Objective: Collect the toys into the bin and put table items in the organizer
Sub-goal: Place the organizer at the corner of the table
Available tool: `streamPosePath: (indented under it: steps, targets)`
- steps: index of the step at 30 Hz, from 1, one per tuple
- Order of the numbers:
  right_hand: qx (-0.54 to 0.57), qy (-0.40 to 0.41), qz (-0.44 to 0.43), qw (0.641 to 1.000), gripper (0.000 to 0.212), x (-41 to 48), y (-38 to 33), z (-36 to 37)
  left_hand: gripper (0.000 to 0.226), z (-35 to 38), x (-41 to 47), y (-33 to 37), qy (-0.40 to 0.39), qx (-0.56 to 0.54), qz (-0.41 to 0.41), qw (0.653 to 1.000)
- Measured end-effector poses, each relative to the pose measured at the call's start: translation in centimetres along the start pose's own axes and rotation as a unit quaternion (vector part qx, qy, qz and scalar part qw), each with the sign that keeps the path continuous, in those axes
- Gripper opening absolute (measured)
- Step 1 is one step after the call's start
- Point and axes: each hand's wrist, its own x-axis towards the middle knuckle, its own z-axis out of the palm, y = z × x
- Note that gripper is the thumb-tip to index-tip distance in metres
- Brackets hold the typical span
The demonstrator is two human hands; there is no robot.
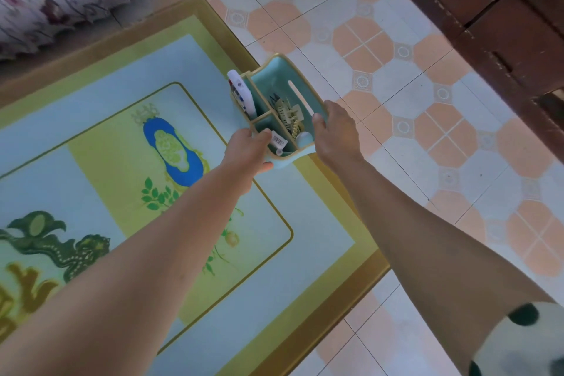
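Fingers of left hand (248,146) and right hand (337,134) clamp teal organizer (283,76); barcode label unreadable

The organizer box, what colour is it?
The organizer is light teal with a tan rim, seen in the head view.

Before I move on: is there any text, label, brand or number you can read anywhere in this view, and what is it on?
Nothing here can be read.
White barcode label on an item in the organizer, near the left hand: bars show, digits too small to read.
White remote control in the organizer's far compartment: coloured buttons only, any markings too blurred.
Table mat: pictures only, no words.
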Motion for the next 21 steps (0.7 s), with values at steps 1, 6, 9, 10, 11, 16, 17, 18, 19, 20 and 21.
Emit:
streamPosePath:
  steps: [1, 6, 9, 10, 11, 16, 17, 18, 19, 20, 21]
  targets:
    - [-0.020, 0.017, -0.033, 0.999, 0.040, -0.5, -0.7, 0.1, 0.019, -0.3, -0.4, 0.0, 0.009, -0.004, 0.004, 1.000]
    - [-0.001, 0.045, -0.174, 0.984, 0.029, -3.8, -5.2, 0.8, 0.028, -2.1, -3.1, 0.1, 0.029, -0.042, 0.059, 0.997]
    - [0.025, 0.050, -0.229, 0.972, 0.029, -6.8, -8.4, 1.9, 0.017, -5.3, -4.8, -0.8, 0.034, -0.095, 0.099, 0.990]
    - [0.033, 0.047, -0.241, 0.969, 0.029, -7.8, -9.2, 2.4, 0.018, -6.5, -5.3, -1.4, 0.039, -0.110, 0.105, 0.988]
    - [0.039, 0.042, -0.256, 0.965, 0.028, -8.9, -10.1, 3.0, 0.025, -8.0, -5.8, -2.1, 0.049, -0.126, 0.108, 0.985]
    - [0.080, -0.016, -0.287, 0.955, 0.025, -15.1, -15.0, 7.2, 0.032, -16.2, -8.4, -6.1, 0.107, -0.146, 0.118, 0.976]
    - [0.077, -0.031, -0.292, 0.953, 0.025, -16.5, -16.1, 8.3, 0.035, -18.1, -9.1, -7.0, 0.115, -0.146, 0.121, 0.975]
    - [0.075, -0.048, -0.299, 0.950, 0.025, -17.8, -17.1, 9.4, 0.036, -19.8, -9.8, -8.0, 0.120, -0.146, 0.122, 0.974]
    - [0.074, -0.068, -0.308, 0.946, 0.024, -19.3, -18.3, 10.8, 0.037, -21.8, -10.6, -9.1, 0.127, -0.147, 0.124, 0.973]
    - [0.072, -0.088, -0.317, 0.942, 0.025, -20.8, -19.5, 12.2, 0.037, -23.8, -11.3, -10.3, 0.135, -0.149, 0.125, 0.972]
    - [0.068, -0.109, -0.326, 0.937, 0.026, -22.4, -20.8, 13.6, 0.036, -25.9, -12.0, -11.7, 0.144, -0.152, 0.128, 0.969]
